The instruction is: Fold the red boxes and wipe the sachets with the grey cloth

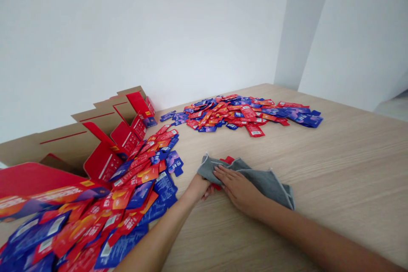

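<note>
My left hand [200, 188] has its fingers curled at the edge of a red packet [227, 160], most of which is hidden under a grey cloth [266, 182]. Part of the cloth also drapes over the back of that hand. From above, my right hand [239, 188] presses the cloth down on the packet, its fingers close together and its thumb side out of sight. The cloth's loose end trails to the right along the wooden table [344, 170].
A pile of red, orange and blue packets [140, 178] spreads along the left, beside open red boxes [102, 161] with raised cardboard flaps. Another heap of packets [236, 112] lies at the back near the white wall [191, 29].
</note>
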Demonstrator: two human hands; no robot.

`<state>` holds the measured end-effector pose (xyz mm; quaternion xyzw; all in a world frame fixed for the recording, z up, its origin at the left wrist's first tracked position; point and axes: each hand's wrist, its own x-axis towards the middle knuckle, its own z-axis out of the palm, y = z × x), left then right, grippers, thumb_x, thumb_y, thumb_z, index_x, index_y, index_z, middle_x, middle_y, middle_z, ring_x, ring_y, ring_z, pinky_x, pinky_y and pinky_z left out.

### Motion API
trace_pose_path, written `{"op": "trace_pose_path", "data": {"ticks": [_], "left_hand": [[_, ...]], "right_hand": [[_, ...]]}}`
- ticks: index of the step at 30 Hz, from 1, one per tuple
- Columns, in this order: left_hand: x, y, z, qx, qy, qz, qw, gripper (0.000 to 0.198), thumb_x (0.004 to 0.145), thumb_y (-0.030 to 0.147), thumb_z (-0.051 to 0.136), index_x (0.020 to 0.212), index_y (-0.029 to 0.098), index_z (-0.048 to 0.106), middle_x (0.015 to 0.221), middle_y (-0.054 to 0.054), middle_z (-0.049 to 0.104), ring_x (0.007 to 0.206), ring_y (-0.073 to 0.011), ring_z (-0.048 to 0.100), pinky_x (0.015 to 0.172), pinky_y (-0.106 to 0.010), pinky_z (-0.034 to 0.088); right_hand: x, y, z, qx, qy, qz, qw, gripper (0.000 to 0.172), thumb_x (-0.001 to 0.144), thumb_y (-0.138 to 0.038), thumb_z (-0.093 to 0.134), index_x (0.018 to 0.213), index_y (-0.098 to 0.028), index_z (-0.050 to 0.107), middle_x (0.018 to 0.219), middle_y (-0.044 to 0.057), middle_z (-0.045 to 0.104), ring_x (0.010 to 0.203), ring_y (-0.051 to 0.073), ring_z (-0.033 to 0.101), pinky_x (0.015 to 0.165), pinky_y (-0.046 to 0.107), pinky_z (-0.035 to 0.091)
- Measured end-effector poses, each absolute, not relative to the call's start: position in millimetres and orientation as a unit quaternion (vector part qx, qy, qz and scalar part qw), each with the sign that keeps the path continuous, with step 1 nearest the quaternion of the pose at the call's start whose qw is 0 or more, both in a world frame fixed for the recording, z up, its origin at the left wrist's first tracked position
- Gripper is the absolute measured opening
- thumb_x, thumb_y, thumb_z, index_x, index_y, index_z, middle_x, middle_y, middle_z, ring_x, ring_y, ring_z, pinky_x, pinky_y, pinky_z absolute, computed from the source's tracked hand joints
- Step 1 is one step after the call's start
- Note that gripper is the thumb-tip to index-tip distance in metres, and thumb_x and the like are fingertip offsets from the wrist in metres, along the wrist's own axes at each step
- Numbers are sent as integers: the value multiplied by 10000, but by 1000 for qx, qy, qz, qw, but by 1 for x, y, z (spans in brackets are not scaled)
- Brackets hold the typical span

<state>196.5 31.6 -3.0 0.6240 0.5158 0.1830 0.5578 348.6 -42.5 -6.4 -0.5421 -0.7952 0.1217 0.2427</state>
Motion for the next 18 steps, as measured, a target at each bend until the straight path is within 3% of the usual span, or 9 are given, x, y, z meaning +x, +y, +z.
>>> {"op": "trace_pose_path", "data": {"ticks": [3,6,9,13,18], "left_hand": [[191,31,7,679,510,198,489,147,756,310,515,699,179,546,428,56,478,324,-82,376,358,-204,310],[177,24,19,843,434,219,232,145,817,293,477,760,195,567,607,10,572,548,-117,537,531,-217,419],[166,12,21,942,310,123,33,171,840,191,428,805,207,595,745,-46,623,701,-155,585,627,-240,450],[167,0,13,969,239,45,-30,219,790,81,431,854,201,603,810,-82,642,765,-199,602,680,-294,477],[169,-1,17,965,261,38,-2,188,806,90,416,810,191,575,772,-66,634,723,-193,592,620,-284,451]], "right_hand": [[382,-25,-10,-620,-713,130,301,433,863,-162,362,1267,-112,510,1320,134,508,1246,243,427,1041,447,327],[408,-15,-8,-667,-636,151,358,417,921,-247,291,1252,-138,521,1236,126,581,1176,239,505,989,426,398],[396,-28,-2,-652,-641,132,383,452,942,-266,234,1319,-134,445,1309,137,517,1227,224,451,1021,422,357],[352,-55,2,-517,-790,131,303,449,915,-199,313,1352,-164,410,1354,112,476,1282,208,375,1082,460,232],[364,-40,-8,-573,-777,135,222,457,890,-154,317,1331,-127,433,1363,113,463,1295,216,356,1064,467,269]]}}
